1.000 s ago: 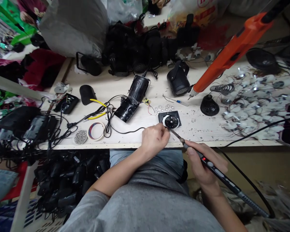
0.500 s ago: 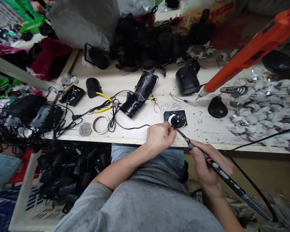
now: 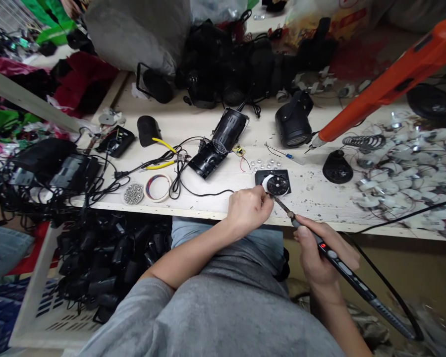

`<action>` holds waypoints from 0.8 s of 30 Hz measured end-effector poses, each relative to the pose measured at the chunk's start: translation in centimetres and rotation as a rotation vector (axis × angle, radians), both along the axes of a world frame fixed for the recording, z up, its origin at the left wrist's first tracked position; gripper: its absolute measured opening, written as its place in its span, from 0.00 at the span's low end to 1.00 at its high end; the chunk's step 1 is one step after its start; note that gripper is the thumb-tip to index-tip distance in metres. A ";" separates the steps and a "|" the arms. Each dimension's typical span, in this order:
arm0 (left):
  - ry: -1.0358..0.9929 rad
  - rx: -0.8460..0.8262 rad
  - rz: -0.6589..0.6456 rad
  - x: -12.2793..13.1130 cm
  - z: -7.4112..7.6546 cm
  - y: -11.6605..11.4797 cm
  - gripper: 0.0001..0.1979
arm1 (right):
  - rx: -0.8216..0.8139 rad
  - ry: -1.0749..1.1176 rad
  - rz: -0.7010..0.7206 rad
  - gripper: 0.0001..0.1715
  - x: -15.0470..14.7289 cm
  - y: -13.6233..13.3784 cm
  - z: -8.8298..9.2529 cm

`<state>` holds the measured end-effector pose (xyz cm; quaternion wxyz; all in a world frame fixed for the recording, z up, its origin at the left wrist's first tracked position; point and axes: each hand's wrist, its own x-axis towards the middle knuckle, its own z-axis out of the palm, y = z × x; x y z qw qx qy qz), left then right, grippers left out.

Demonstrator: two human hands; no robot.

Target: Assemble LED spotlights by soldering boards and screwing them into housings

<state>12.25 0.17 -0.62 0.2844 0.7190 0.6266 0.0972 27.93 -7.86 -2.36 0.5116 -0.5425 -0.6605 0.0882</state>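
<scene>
Soldering at the front edge of the bench [image 3: 312,203]. My right hand [image 3: 329,250] is closed around the soldering iron [image 3: 351,279], thumb and fingers wrapped on its dark barrel, where a red indicator glows; the tip reaches the near edge of a round black disc [image 3: 278,185] with a white rim. My left hand [image 3: 250,210] is curled in a tight pinch at the same edge, at the tip; what it grips, if anything, is hidden by the fingers. The disc rests on a dark rectangular block [image 3: 259,178], close to the bench's front edge. I judge the work to be midway: the disc is on its block and the iron is at it, but whether a joint is made, or the tip actually touches, cannot be told. Behind the block stand small shiny domes [image 3: 271,166], apart from the disc. Farther left, a circuit board [image 3: 238,150] lies loose, its thin leads trailing on the bench, beside a black housing [image 3: 219,141] that appears separated into two parts meeting at an angle; these seem to be left unassembled. Yellow-handled pliers [image 3: 159,165] lie left of the housing, out of my hands.
</scene>
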 end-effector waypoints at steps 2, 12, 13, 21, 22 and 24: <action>0.002 0.007 -0.001 0.0 -0.1 0.0 0.12 | 0.003 -0.002 0.002 0.14 0.0 0.0 -0.1; 0.010 0.005 0.003 0.2 -0.1 -0.1 0.11 | 0.029 -0.020 0.007 0.15 -0.1 0.2 -0.1; 0.007 0.004 0.004 0.2 -0.1 -0.1 0.11 | 0.031 -0.018 0.008 0.15 -0.1 0.2 -0.1; -0.025 0.006 -0.005 0.2 0.2 -0.1 0.11 | 0.013 -0.028 0.012 0.17 0.3 -0.5 -0.6; -0.032 0.006 -0.003 0.1 0.4 0.0 0.10 | 0.012 -0.025 0.004 0.17 0.5 -0.8 -0.7; -0.047 0.012 0.001 0.0 0.5 0.4 0.10 | -0.013 0.022 -0.020 0.17 1.0 -1.4 -1.0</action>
